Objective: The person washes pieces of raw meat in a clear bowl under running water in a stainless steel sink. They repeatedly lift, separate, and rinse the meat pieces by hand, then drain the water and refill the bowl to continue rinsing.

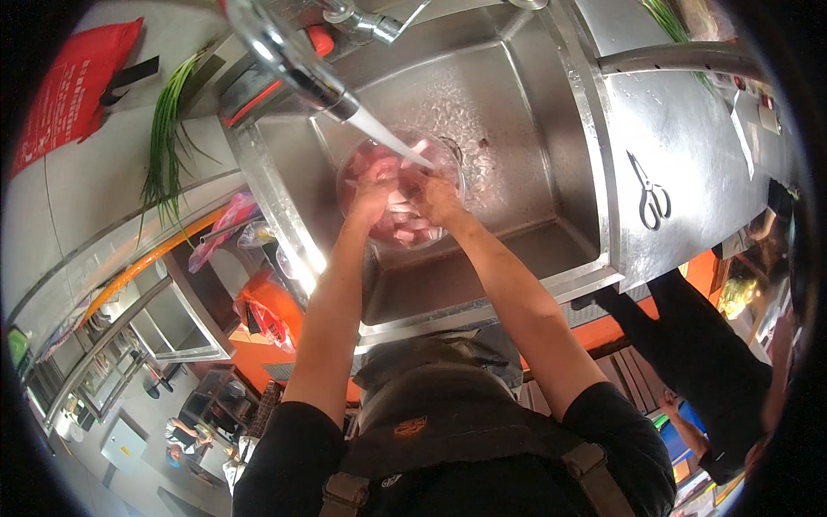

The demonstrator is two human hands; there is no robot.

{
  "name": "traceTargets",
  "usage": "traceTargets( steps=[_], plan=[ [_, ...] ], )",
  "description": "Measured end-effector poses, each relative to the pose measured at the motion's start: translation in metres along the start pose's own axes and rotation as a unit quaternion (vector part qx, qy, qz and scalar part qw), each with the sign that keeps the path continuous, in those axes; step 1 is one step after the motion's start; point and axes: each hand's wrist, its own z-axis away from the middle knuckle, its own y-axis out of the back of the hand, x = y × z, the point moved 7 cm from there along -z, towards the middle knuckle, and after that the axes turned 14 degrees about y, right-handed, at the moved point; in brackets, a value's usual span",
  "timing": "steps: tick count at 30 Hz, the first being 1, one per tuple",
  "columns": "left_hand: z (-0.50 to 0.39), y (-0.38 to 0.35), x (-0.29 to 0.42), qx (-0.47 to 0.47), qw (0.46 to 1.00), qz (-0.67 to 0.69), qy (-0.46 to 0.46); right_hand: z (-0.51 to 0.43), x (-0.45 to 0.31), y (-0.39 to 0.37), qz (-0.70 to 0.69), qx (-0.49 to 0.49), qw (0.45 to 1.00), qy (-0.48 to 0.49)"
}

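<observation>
A clear round bowl [369,240] full of pink meat pieces [405,223] in water stands in a stainless steel sink [517,148]. From the chrome faucet [310,77] above it, a stream of water [391,137] runs into the bowl. My left hand [375,197] is in the bowl among the meat at its left side. At the right side of the bowl, close to where the water lands, is my right hand [439,197], its fingers partly under the water. Whether either hand grips a piece is hidden by water and blur.
Black-handled scissors [649,194] lie on the steel counter right of the sink. Green onions [165,142] and a red bag [77,97] lie on the left counter. A person in black [704,349] stands at the right; other people are far off at lower left.
</observation>
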Motion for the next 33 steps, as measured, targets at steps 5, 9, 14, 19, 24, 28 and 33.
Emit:
traceTargets(
  steps=[5,9,14,19,24,28,33],
  plan=[
    [0.027,0.002,-0.002,-0.083,0.956,0.282,-0.011,0.01,-0.014,0.021,0.019,0.029,0.998,-0.051],
    [0.035,-0.004,-0.004,-0.15,0.908,0.39,-0.021,0.01,-0.012,0.002,-0.324,0.091,0.932,-0.137],
    [0.031,-0.012,-0.005,-0.213,0.857,0.467,-0.045,0.027,-0.022,-0.028,-0.582,0.026,0.756,-0.298],
    [0.015,-0.005,-0.018,-0.133,0.863,0.487,-0.012,0.028,-0.014,0.001,-0.424,0.037,0.878,-0.217],
    [0.021,-0.013,-0.003,-0.155,0.908,0.387,-0.05,0.033,-0.016,0.037,-0.263,0.075,0.947,-0.169],
    [0.021,-0.02,-0.002,-0.076,0.957,0.28,-0.031,0.03,-0.043,0.08,0.098,0.142,0.985,0.029],
    [-0.013,-0.04,-0.009,0.034,0.999,0.006,-0.036,0.006,-0.007,0.07,-0.145,0.174,0.969,-0.097]
  ],
)
